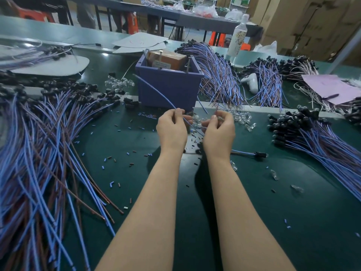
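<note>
Head view: where's the blue wire [154,91]?
– Pinched in the left hand [172,130], slanting up past the purple box [175,85].
– The right hand [219,133]?
– Fingers curled round a small clear bulb [219,116], above the green table [254,212].

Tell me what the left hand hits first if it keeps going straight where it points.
Probably the front wall of the purple plastic box, directly ahead of the left hand, whose grip holds a thin blue wire. Only dark green table mat shows between them; depth is hard to judge.
</note>
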A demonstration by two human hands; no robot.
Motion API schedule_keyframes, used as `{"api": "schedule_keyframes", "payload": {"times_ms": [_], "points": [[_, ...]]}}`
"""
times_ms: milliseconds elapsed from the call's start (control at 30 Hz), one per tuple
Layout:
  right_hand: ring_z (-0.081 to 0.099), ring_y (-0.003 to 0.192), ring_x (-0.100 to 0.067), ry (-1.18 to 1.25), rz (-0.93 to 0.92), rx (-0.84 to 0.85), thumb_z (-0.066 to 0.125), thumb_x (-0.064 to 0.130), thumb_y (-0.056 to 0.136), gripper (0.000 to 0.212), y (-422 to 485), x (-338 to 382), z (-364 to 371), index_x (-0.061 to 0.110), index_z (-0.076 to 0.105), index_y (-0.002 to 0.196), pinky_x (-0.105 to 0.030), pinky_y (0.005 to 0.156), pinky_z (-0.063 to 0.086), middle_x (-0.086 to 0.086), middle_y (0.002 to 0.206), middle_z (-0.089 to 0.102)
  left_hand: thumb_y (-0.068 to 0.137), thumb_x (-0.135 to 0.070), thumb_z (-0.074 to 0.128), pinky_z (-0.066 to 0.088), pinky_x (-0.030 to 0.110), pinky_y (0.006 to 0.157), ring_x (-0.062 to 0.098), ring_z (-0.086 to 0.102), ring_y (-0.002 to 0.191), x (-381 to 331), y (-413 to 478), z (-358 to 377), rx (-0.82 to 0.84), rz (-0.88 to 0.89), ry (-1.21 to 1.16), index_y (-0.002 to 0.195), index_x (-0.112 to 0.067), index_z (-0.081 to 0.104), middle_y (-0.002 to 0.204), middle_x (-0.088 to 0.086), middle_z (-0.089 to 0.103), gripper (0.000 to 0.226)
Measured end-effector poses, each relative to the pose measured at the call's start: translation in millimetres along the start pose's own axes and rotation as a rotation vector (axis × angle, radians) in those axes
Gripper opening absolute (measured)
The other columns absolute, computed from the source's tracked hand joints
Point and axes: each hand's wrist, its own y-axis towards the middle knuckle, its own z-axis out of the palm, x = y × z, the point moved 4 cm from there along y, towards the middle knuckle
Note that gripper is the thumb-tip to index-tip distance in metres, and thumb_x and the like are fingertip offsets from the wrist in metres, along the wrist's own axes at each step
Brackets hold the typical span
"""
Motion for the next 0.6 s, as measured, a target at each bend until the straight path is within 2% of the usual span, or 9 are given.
{"api": "schedule_keyframes", "payload": {"times_ms": [67, 133, 200, 233, 300, 400, 500, 600], "points": [[0.063, 0.083, -0.024, -0.034, -0.009, 0.021, 0.041, 0.010, 0.098, 0.024, -1, 0, 1, 0.012, 0.053, 0.119, -0.041, 0.088, 0.049, 0.002, 0.074, 0.063, 0.101, -0.016, 0.041, 0.053, 0.036, 0.081, 0.018, 0.066, 0.073, -2, 1, -3, -0.041, 0.040, 0.036, 0.081, -0.015, 0.058, 0.069, -0.004, 0.064, 0.026], [0.061, 0.079, -0.020, -0.088, -0.048, 0.057, 0.042, 0.010, 0.098, 0.030, -3, 2, 3, 0.012, 0.055, 0.124, -0.032, 0.084, 0.048, 0.000, 0.078, 0.066, 0.101, -0.016, 0.041, 0.051, 0.029, 0.074, 0.004, 0.060, 0.059, -5, 2, -6, -0.072, 0.079, 0.066, 0.081, -0.018, 0.057, 0.065, -0.008, 0.061, 0.026], [0.060, 0.078, -0.018, -0.129, -0.092, 0.099, 0.042, 0.009, 0.097, 0.031, -5, 4, 6, 0.014, 0.057, 0.123, -0.023, 0.077, 0.043, -0.004, 0.082, 0.069, 0.101, -0.015, 0.042, 0.050, 0.021, 0.068, -0.001, 0.057, 0.055, -5, 3, -6, -0.072, 0.092, 0.057, 0.107, -0.011, 0.057, 0.064, -0.008, 0.061, 0.016], [0.061, 0.079, -0.019, -0.146, -0.112, 0.123, 0.043, 0.009, 0.097, 0.030, -7, 6, 7, 0.014, 0.058, 0.123, -0.021, 0.075, 0.040, -0.006, 0.085, 0.070, 0.100, -0.014, 0.043, 0.049, 0.015, 0.066, -0.001, 0.057, 0.055, -6, 3, -6, -0.072, 0.101, 0.059, 0.120, -0.010, 0.051, 0.065, -0.008, 0.062, 0.022], [0.063, 0.087, -0.021, -0.163, -0.144, 0.161, 0.045, 0.008, 0.096, 0.030, -10, 9, 10, 0.012, 0.059, 0.122, -0.022, 0.078, 0.040, -0.009, 0.095, 0.071, 0.099, -0.013, 0.045, 0.044, 0.008, 0.064, -0.001, 0.058, 0.058, -7, 1, -4, -0.042, 0.132, 0.093, 0.133, -0.012, 0.043, 0.066, -0.007, 0.062, 0.034], [0.063, 0.098, -0.024, -0.180, -0.181, 0.177, 0.046, 0.006, 0.095, 0.031, -13, 14, 11, 0.009, 0.060, 0.123, -0.026, 0.085, 0.041, -0.011, 0.111, 0.069, 0.099, -0.013, 0.045, 0.044, 0.005, 0.067, -0.003, 0.058, 0.057, -8, 0, -2, 0.007, 0.168, 0.155, 0.138, -0.015, 0.042, 0.067, -0.006, 0.063, 0.039], [0.062, 0.103, -0.025, -0.182, -0.179, 0.188, 0.047, 0.006, 0.095, 0.032, -14, 15, 12, 0.009, 0.061, 0.123, -0.027, 0.089, 0.042, -0.010, 0.115, 0.068, 0.099, -0.014, 0.045, 0.050, 0.020, 0.077, 0.008, 0.061, 0.063, -8, 1, -3, 0.018, 0.143, 0.167, 0.138, -0.016, 0.044, 0.071, -0.001, 0.066, 0.038], [0.062, 0.103, -0.023, -0.187, -0.172, 0.190, 0.047, 0.006, 0.095, 0.032, -14, 15, 12, 0.009, 0.061, 0.123, -0.027, 0.091, 0.042, -0.009, 0.115, 0.068, 0.099, -0.013, 0.045, 0.046, 0.012, 0.068, -0.002, 0.058, 0.056, -7, 3, -4, 0.021, 0.117, 0.152, 0.139, -0.014, 0.043, 0.066, -0.008, 0.063, 0.039]]}}
